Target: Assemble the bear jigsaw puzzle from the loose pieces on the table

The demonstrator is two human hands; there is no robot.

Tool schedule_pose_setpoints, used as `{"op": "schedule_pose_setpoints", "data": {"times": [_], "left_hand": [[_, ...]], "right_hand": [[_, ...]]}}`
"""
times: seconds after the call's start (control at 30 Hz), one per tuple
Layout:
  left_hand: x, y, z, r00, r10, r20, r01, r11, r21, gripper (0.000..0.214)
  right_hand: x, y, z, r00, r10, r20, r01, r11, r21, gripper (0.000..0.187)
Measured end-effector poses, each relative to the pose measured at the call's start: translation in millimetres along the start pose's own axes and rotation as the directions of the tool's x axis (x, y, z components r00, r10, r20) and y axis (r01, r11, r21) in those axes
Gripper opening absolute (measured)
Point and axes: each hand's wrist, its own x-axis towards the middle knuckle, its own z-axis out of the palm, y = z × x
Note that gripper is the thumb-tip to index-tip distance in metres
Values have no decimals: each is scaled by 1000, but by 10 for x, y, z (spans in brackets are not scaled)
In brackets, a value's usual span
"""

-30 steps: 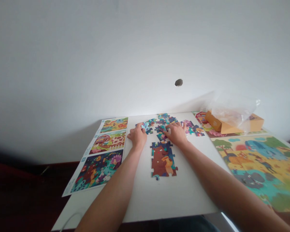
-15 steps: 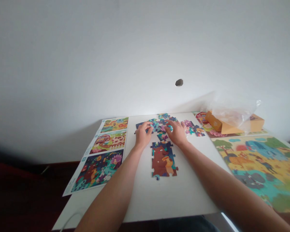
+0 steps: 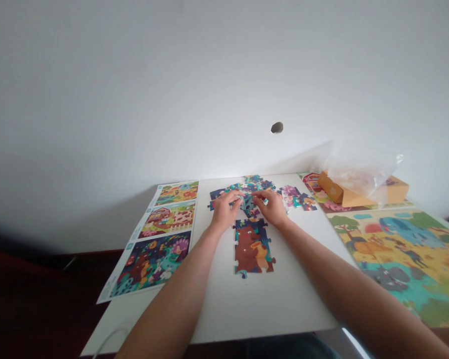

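My left hand (image 3: 226,208) is closed, with thumb and fingertips pinching a teal-patterned jigsaw piece (image 3: 246,202) over the heap. Close beside it, my right hand (image 3: 272,206) has its thumb and fingers curled together at the other side of the teal pieces; its fingertips seem to pinch a piece too, though small and partly hidden. Loose jigsaw pieces (image 3: 264,186) lie heaped behind and between both hands. Nearer to me, a joined block of pieces showing a brown bear (image 3: 247,244) lies flat between my forearms.
At the left lies a reference sheet (image 3: 171,219) with three printed pictures. Pink and purple pieces (image 3: 291,192) sit to the right. Farther right are an assembled animal puzzle (image 3: 404,264), an orange box (image 3: 359,195) and a clear plastic bag (image 3: 362,169). A wall stands behind the white table (image 3: 243,309).
Both hands have come closer together and slightly toward me, their fingertips now meeting around teal pieces at the front of the heap. The bear block has stayed put.
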Motion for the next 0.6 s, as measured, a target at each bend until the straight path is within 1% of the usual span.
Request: {"op": "schedule_pose_setpoints", "data": {"times": [0.17,0.37,0.5,0.6], "left_hand": [[-5,4,-1,1000,-13,0,13,1000,-12,17],[-6,-7,9,1000,-18,-21,17,997,-75,17],[-5,-34,17,1000,-1,-28,-2,996,-92,17],[-6,-42,22,1000,-18,-21,16,996,-89,18]], "right_hand": [[-6,0,-4,1000,-21,8,21,1000,-11,25],[-12,19,8,999,-50,-7,50,999,-1,25],[-12,10,3,999,-54,-3,55,999,3,24],[-12,2,-3,999,-51,15,51,999,-4,24]]}}
